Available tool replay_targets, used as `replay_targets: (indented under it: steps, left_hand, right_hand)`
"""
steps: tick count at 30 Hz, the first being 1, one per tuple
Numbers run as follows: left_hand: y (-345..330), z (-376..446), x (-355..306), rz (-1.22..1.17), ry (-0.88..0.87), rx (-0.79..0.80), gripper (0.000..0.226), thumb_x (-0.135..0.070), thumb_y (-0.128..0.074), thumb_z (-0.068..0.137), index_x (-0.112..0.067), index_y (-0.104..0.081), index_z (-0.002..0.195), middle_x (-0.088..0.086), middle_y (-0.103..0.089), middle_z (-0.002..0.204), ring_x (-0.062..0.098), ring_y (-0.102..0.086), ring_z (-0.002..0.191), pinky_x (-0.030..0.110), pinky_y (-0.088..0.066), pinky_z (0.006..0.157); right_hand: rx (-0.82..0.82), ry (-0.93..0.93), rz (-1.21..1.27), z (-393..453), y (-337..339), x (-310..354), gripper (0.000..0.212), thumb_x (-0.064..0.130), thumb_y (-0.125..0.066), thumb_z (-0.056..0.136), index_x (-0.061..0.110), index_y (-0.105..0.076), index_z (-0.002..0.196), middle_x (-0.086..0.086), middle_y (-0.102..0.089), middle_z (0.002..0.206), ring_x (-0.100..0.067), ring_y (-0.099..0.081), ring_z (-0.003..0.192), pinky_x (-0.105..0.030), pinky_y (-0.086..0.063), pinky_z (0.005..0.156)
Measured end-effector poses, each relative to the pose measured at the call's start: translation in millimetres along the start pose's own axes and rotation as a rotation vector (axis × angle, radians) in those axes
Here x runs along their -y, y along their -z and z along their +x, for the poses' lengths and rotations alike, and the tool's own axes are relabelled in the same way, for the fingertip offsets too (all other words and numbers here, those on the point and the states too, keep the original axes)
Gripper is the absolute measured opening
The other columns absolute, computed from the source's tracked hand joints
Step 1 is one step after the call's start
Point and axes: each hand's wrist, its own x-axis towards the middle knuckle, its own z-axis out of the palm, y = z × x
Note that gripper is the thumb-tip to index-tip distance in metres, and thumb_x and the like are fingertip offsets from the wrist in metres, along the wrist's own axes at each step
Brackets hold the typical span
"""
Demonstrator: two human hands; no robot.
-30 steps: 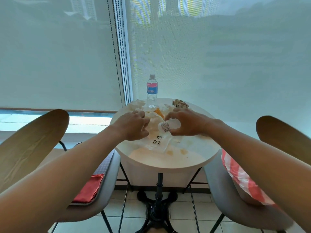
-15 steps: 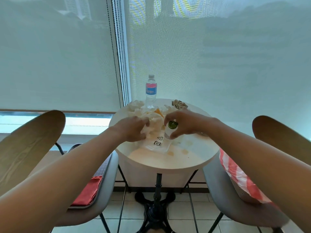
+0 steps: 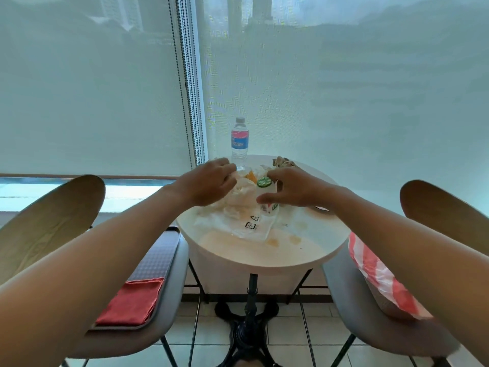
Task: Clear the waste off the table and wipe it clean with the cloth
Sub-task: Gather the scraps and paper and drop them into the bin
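A person leans over a small round table, both hands deep in a heap of waste. The left hand curls its fingers into crumpled white tissue, bunching the pile together, apparently so it can be lifted off in one go. The right hand pinches a small green-lidded cup between thumb and fingers, holding it upright at the heap's right edge. A flattened plastic bag lies under the mess, and orange stains mark the near tabletop. A water bottle stands at the far rim, brown scraps beside it. The red cloth waits folded on the left chair, untouched, while a striped bag on the right chair looks a likely place for the rubbish.
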Motion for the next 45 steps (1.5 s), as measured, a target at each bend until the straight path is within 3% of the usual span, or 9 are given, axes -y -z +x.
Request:
replay_targets:
  steps: [5, 11, 16, 20, 24, 28, 31, 37, 45]
  left_hand:
    - [11, 13, -6, 0.018, 0.040, -0.094, 0.013, -0.015, -0.044, 0.098, -0.011, -0.044, 0.086, -0.001, -0.042, 0.063, 0.028, -0.043, 0.055, 0.032, -0.030, 0.055]
    - [5, 21, -13, -0.036, 0.045, -0.138, 0.013, -0.015, -0.041, 0.100, -0.004, -0.048, 0.097, 0.009, -0.058, 0.072, 0.028, -0.059, 0.055, 0.025, -0.037, 0.043]
    - [-10, 38, -25, -0.034, -0.127, -0.158, 0.028, -0.036, -0.059, 0.096, -0.011, -0.052, 0.086, 0.004, -0.056, 0.081, 0.019, -0.053, 0.062, 0.025, -0.041, 0.056]
    - [-28, 59, -48, -0.050, -0.173, -0.165, 0.050, -0.052, -0.059, 0.090, -0.003, -0.063, 0.093, 0.011, -0.053, 0.092, 0.020, -0.054, 0.067, 0.027, -0.044, 0.061]
    - [-43, 83, -88, -0.104, -0.224, -0.132, 0.066, -0.067, -0.032, 0.096, -0.010, -0.065, 0.096, 0.002, -0.060, 0.083, 0.018, -0.057, 0.071, 0.029, -0.045, 0.068]
    - [-65, 112, -133, -0.014, -0.288, -0.100, 0.029, -0.038, -0.029, 0.106, -0.025, -0.044, 0.084, -0.007, -0.042, 0.067, 0.031, -0.059, 0.063, 0.037, -0.043, 0.062]
    - [-89, 135, -181, -0.059, -0.299, -0.027, 0.026, -0.017, -0.034, 0.102, -0.006, -0.051, 0.086, 0.006, -0.048, 0.074, 0.033, -0.052, 0.053, 0.034, -0.031, 0.050]
    - [-152, 185, -253, -0.216, -0.240, 0.285, 0.009, -0.023, -0.041, 0.105, -0.015, -0.041, 0.111, 0.006, -0.055, 0.108, 0.027, -0.060, 0.094, 0.040, -0.046, 0.087]
    - [-248, 226, -316, -0.109, -0.097, 0.576, 0.021, -0.034, -0.056, 0.099, -0.026, -0.050, 0.117, 0.003, -0.040, 0.122, 0.028, -0.045, 0.108, 0.039, -0.037, 0.081]
  right_hand:
    - [-0.066, 0.005, -0.030, -5, 4, -3, 0.041, 0.057, -0.072, 0.083, 0.021, -0.064, 0.101, 0.007, -0.062, 0.090, -0.003, -0.055, 0.077, -0.026, -0.041, 0.066]
    - [-0.070, -0.011, -0.058, -21, 9, -7, 0.042, 0.054, -0.073, 0.084, 0.016, -0.060, 0.095, 0.003, -0.061, 0.087, -0.014, -0.057, 0.077, -0.029, -0.045, 0.066]
    - [-0.084, -0.084, -0.036, -38, 16, -24, 0.052, 0.065, -0.067, 0.081, 0.017, -0.060, 0.100, -0.003, -0.067, 0.089, -0.021, -0.064, 0.082, -0.044, -0.053, 0.078]
    - [-0.142, -0.148, -0.009, -59, 29, -40, 0.042, 0.057, -0.068, 0.087, 0.019, -0.058, 0.104, -0.003, -0.067, 0.086, -0.020, -0.063, 0.079, -0.042, -0.054, 0.077]
    - [-0.173, -0.204, 0.031, -88, 42, -70, 0.038, 0.064, -0.064, 0.086, 0.030, -0.052, 0.095, 0.001, -0.068, 0.085, -0.016, -0.066, 0.078, -0.038, -0.056, 0.074]
    - [-0.186, -0.290, 0.052, -127, 58, -109, 0.052, 0.077, -0.054, 0.081, 0.030, -0.049, 0.103, 0.004, -0.068, 0.095, -0.015, -0.068, 0.083, -0.039, -0.058, 0.076]
    - [-0.170, -0.358, 0.067, -164, 69, -153, 0.045, 0.068, -0.056, 0.088, 0.028, -0.047, 0.110, 0.001, -0.068, 0.101, -0.016, -0.068, 0.086, -0.037, -0.057, 0.076]
    - [-0.102, -0.447, 0.030, -231, 78, -236, 0.055, 0.062, -0.065, 0.085, 0.023, -0.053, 0.122, 0.003, -0.069, 0.104, -0.013, -0.068, 0.089, -0.035, -0.058, 0.081]
    - [-0.009, -0.514, 0.055, -289, 52, -323, 0.032, 0.041, -0.079, 0.080, 0.018, -0.062, 0.095, -0.001, -0.067, 0.086, -0.018, -0.065, 0.077, -0.044, -0.057, 0.076]
